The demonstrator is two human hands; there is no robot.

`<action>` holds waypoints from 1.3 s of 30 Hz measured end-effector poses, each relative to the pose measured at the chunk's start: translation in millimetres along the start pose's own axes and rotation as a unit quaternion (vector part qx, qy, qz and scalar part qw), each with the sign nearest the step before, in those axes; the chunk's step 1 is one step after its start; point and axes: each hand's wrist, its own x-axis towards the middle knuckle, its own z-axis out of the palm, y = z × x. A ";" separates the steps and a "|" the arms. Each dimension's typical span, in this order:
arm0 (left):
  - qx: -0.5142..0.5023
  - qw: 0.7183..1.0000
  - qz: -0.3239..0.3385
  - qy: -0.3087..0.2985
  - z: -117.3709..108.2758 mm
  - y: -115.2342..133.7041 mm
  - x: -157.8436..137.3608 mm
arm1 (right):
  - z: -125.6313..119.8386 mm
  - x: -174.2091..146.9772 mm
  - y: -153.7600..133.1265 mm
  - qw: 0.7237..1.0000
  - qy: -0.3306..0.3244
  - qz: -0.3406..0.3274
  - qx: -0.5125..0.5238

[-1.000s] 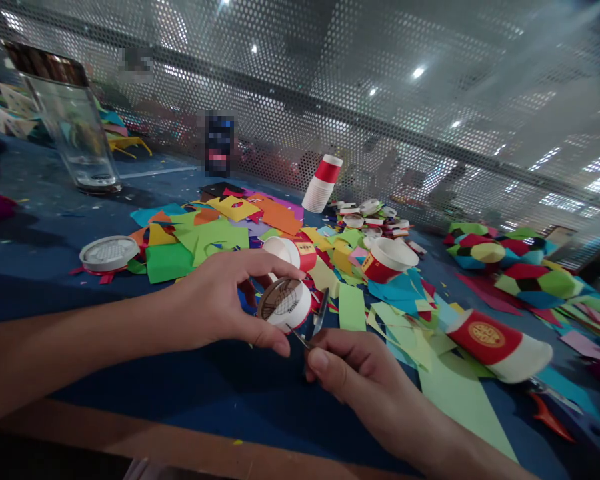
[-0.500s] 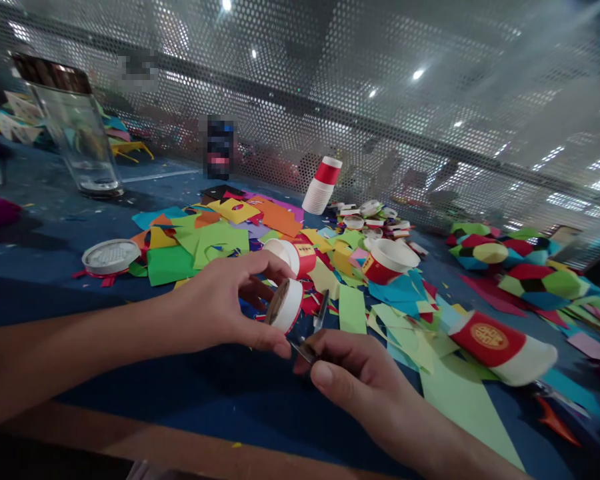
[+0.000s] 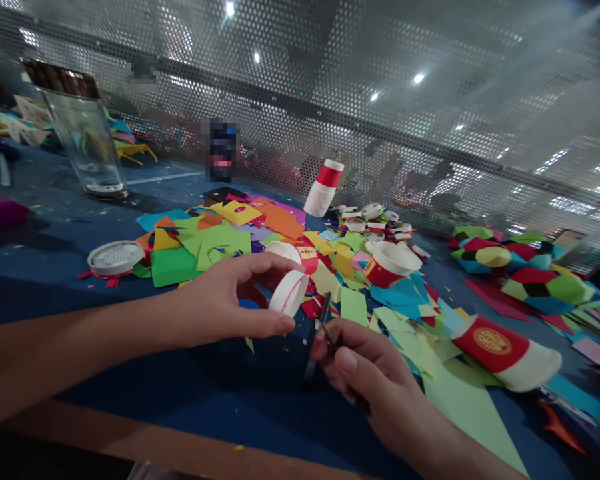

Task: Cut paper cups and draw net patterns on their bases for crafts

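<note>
My left hand [image 3: 245, 293] pinches the white bottom piece of a cut paper cup [image 3: 293, 295] between thumb and fingers. A thin red line runs along the piece's side, which is tilted towards me. To the right of it, my right hand [image 3: 360, 367] is closed around dark scissors [image 3: 324, 313], which stand apart from the cup piece. The fingers hide most of the handles. Just behind my left hand lies a red and white paper cup piece [image 3: 307, 257] on its side. Another cut cup [image 3: 393, 260] stands on paper scraps to the right.
Coloured paper [image 3: 220, 243] covers the table's middle. Further back stand a glass bottle [image 3: 87, 143] and a stack of cups [image 3: 324, 190]. A lid-like disc [image 3: 115, 257] lies left. At right are a fallen cup [image 3: 500, 350], orange-handled scissors [image 3: 560, 427] and patchwork paper shapes [image 3: 545, 287].
The cup piece has turned in my left hand, now showing more of its white side. My right hand and the scissors have moved away from it, slightly right.
</note>
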 end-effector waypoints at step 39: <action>0.054 0.988 -0.007 -0.142 -19.5 17.2 2.9 | -13.1 5.7 -13.4 0.960 0.054 0.073 -0.264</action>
